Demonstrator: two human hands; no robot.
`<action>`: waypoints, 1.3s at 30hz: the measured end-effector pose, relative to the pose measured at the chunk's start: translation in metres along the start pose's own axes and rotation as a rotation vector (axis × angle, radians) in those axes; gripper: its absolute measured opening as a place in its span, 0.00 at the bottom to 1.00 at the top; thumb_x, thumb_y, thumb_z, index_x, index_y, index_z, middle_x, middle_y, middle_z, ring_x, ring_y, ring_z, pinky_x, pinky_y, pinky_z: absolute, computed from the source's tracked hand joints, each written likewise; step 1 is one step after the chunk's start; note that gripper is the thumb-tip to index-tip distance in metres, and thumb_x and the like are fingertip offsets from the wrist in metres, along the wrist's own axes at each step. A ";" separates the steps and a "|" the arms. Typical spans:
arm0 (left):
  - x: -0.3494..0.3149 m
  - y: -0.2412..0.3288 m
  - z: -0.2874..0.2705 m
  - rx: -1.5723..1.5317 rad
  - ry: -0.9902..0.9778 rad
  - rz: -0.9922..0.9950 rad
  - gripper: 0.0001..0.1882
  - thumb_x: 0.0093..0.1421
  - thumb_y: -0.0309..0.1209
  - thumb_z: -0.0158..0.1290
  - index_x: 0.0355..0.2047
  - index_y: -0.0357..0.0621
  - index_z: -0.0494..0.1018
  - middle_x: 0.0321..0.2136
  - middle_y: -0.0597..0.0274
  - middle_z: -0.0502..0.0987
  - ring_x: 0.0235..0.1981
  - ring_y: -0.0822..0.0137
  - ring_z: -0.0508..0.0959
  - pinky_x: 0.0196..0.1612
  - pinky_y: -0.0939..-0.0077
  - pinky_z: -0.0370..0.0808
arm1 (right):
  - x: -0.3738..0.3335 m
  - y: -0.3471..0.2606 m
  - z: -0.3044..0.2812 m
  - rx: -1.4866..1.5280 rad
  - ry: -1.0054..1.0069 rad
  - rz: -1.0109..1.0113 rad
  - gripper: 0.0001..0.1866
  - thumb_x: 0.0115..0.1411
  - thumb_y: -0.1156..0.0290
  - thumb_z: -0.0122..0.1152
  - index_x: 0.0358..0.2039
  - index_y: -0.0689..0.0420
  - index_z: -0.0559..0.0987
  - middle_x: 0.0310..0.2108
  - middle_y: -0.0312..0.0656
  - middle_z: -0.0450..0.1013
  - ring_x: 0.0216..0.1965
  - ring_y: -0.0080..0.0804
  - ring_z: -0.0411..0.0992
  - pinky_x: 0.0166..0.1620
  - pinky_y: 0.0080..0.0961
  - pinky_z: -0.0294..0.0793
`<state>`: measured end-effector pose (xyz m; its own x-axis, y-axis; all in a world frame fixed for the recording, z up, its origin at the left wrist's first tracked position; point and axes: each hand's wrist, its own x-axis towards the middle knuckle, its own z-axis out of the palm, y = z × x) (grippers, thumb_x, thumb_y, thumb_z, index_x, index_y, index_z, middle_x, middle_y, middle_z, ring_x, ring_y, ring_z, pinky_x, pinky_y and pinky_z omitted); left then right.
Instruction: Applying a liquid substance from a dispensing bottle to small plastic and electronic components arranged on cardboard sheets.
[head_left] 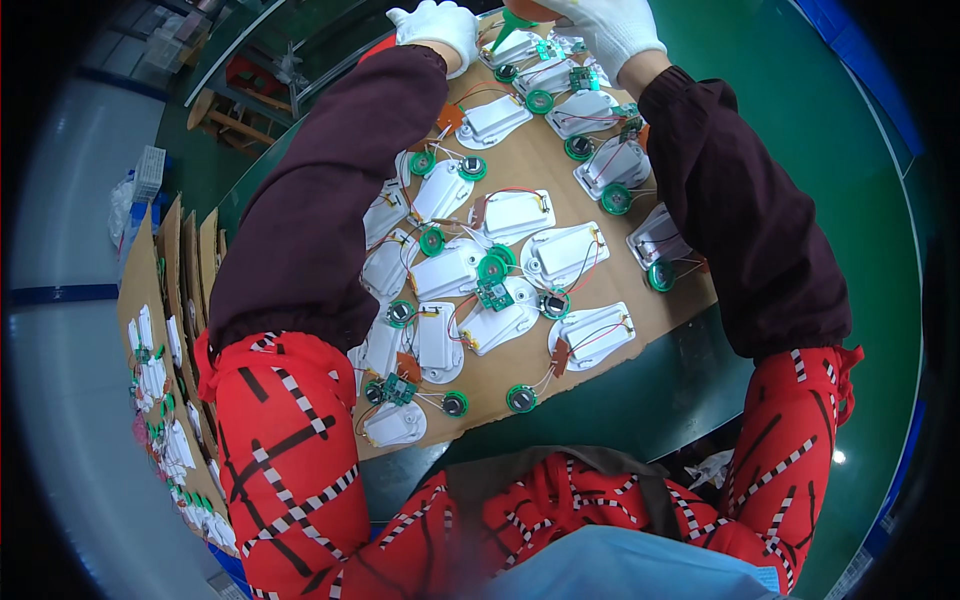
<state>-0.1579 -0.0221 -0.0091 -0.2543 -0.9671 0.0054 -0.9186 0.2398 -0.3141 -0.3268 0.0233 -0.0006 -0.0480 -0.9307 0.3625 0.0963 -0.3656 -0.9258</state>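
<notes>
Both my hands wear white gloves and reach to the far edge of a brown cardboard sheet (665, 310). My left hand (437, 28) is at the far left, beside something red (378, 48); how its fingers are bent does not show clearly. At the far right, the fingers of my right hand (612, 38) close around an orange-brown rounded thing (535, 8), cut off by the top edge. A green pointed piece (507, 32) shows under it, near a small circuit board (549, 50). White plastic housings (566, 253) with wires and round green speakers (521, 398) cover the sheet.
The sheet lies on a green tabletop (850, 210). More cardboard sheets (140, 285) bearing white parts and wires stand upright at the left. A wooden stool (215, 118) stands beyond them, by a metal frame (292, 75). Small circuit boards (494, 293) lie among the housings.
</notes>
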 end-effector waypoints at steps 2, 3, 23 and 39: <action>0.000 0.003 -0.001 -0.010 0.016 0.013 0.15 0.54 0.39 0.48 0.36 0.48 0.77 0.40 0.57 0.74 0.46 0.57 0.71 0.50 0.41 0.60 | 0.002 0.005 0.000 -0.007 0.016 -0.014 0.23 0.45 0.74 0.67 0.44 0.61 0.73 0.38 0.40 0.75 0.38 0.26 0.73 0.43 0.23 0.71; 0.000 0.005 -0.002 -0.012 0.019 0.017 0.15 0.54 0.39 0.48 0.36 0.48 0.77 0.40 0.57 0.74 0.46 0.57 0.71 0.50 0.41 0.60 | 0.003 0.006 -0.002 -0.013 0.029 -0.029 0.23 0.45 0.74 0.67 0.44 0.61 0.73 0.38 0.40 0.75 0.38 0.26 0.73 0.43 0.22 0.71; 0.012 -0.026 0.005 -0.122 0.000 0.053 0.17 0.52 0.35 0.52 0.44 0.51 0.75 0.42 0.54 0.75 0.44 0.56 0.75 0.49 0.66 0.71 | -0.025 -0.049 -0.035 0.023 -0.042 0.166 0.21 0.50 0.66 0.66 0.43 0.59 0.74 0.34 0.38 0.74 0.31 0.24 0.73 0.27 0.20 0.73; -0.017 0.055 -0.028 -0.315 -0.018 0.201 0.11 0.48 0.35 0.51 0.30 0.50 0.80 0.30 0.55 0.78 0.34 0.56 0.77 0.43 0.68 0.73 | -0.057 -0.120 -0.065 0.598 0.442 -0.162 0.20 0.55 0.63 0.61 0.46 0.56 0.70 0.38 0.38 0.72 0.36 0.27 0.72 0.33 0.22 0.72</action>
<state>-0.2121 0.0100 -0.0002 -0.4360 -0.8989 -0.0440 -0.8998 0.4364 0.0006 -0.4001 0.1212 0.0831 -0.4891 -0.8206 0.2957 0.5704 -0.5574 -0.6033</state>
